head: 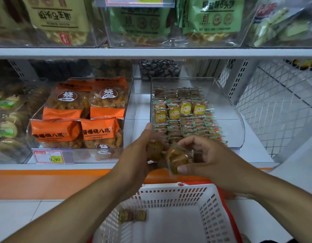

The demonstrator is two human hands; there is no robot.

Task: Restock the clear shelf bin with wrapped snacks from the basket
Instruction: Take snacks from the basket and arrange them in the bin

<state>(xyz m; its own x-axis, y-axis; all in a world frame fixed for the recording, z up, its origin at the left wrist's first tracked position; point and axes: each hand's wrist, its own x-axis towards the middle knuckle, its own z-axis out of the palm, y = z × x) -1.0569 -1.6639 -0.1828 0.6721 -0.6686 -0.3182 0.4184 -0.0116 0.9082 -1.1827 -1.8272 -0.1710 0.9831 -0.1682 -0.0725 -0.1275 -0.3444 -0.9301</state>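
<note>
At your far left on the white metal shelf [102,166] lie blurred round cakes in green-and-clear wrappers [7,130], and beside them a clear plastic bin holds orange bags of fried snacks [99,131], with a red-and-yellow price tag [51,156] clipped at its front. Your left hand [143,151] comes next, raised just in front of the shelf edge, its fingers curled round a small brownish wrapped snack [154,149] and its thumb pointing up toward the bin ahead. Touching it on the right, your right hand [202,156] pinches a second golden-brown snack in a clear wrapper [178,157] between thumb and fingers. Both hands meet just before the front lip of the clear curved-walled shelf bin [236,123], which sits to the right of the orange bags and already carries rows of small wrapped cakes with red-and-green edges [183,111], some standing upright in a row across the middle. Below your arms stands the white slotted plastic basket with an orange rim [213,207], and a few small wrapped snacks with dark and green printing [132,215] lie on its floor near the left wall. At the far right, a white wire mesh panel [281,102] closes off the shelf end.
</note>
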